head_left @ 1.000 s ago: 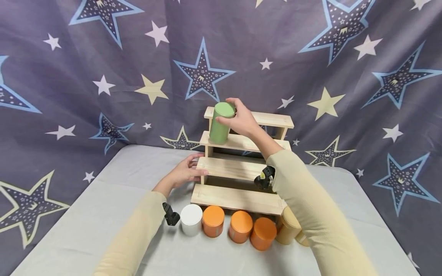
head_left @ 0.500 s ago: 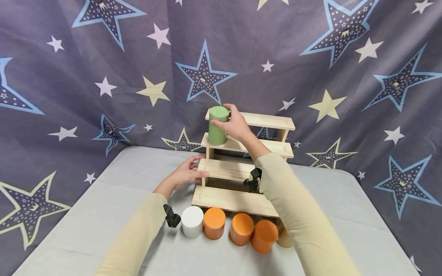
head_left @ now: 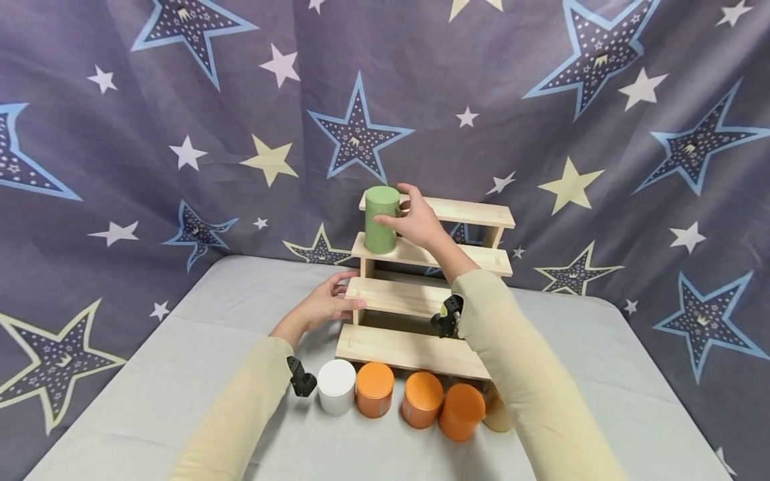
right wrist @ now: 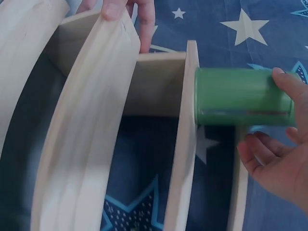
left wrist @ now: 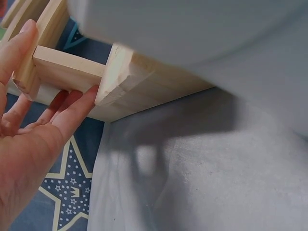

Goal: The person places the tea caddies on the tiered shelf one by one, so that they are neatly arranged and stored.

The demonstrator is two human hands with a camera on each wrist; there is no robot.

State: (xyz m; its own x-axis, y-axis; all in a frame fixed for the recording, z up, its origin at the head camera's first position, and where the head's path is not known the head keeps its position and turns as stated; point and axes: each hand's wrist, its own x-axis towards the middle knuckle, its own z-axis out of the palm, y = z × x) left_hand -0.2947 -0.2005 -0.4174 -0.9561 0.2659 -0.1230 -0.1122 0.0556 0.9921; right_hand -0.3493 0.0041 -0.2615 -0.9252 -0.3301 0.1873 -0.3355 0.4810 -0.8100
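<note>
A tall green canister stands upright at the left end of the second-highest step of a wooden tiered shelf. My right hand is just to its right, the thumb at the canister's side. In the right wrist view the fingers are bent below the green canister, with a gap between. My left hand holds the shelf's left end. In the left wrist view its thumb lies on a plank's edge and its fingers press the side panel.
Along the shelf's front, on the grey cloth, stand a white canister and three orange canisters. A yellowish canister is partly behind the right sleeve. A star-patterned curtain hangs behind.
The green canister has shifted slightly left and straightened up on its step. My right hand's fingers have since loosened and drawn away from it. The left hand stays at the shelf.
</note>
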